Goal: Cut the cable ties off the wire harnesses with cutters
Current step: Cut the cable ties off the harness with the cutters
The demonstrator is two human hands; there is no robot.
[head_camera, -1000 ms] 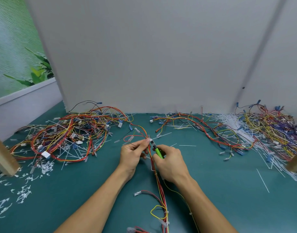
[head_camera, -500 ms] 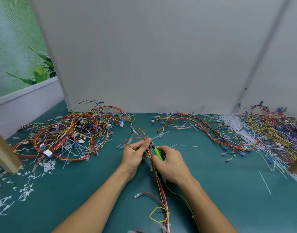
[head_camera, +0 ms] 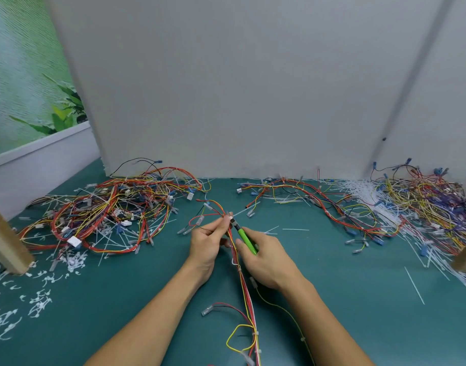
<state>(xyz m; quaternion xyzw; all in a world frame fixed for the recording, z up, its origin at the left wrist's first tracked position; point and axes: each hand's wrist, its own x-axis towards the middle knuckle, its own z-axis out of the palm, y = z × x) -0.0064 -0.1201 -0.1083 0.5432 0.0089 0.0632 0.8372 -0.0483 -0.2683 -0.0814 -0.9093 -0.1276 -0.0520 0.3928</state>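
Observation:
A red and yellow wire harness (head_camera: 246, 294) runs from the near table edge up between my hands. My left hand (head_camera: 209, 243) pinches the harness near its top, just under a white cable tie (head_camera: 229, 215). My right hand (head_camera: 266, 256) grips green-handled cutters (head_camera: 245, 237), whose dark jaws point up-left and meet the harness at that tie. Further white ties (head_camera: 254, 334) bind the harness lower down.
A tangled heap of harnesses (head_camera: 108, 210) lies at the left, another harness (head_camera: 305, 196) at the centre back and a big heap (head_camera: 424, 204) at the right. Cut tie scraps (head_camera: 39, 305) litter the green mat. Wooden posts (head_camera: 5, 241) stand at both sides.
The camera tilted slightly, shifting the scene. Both hands stay on the harness; the cutter jaws remain at the tie by my left fingertips.

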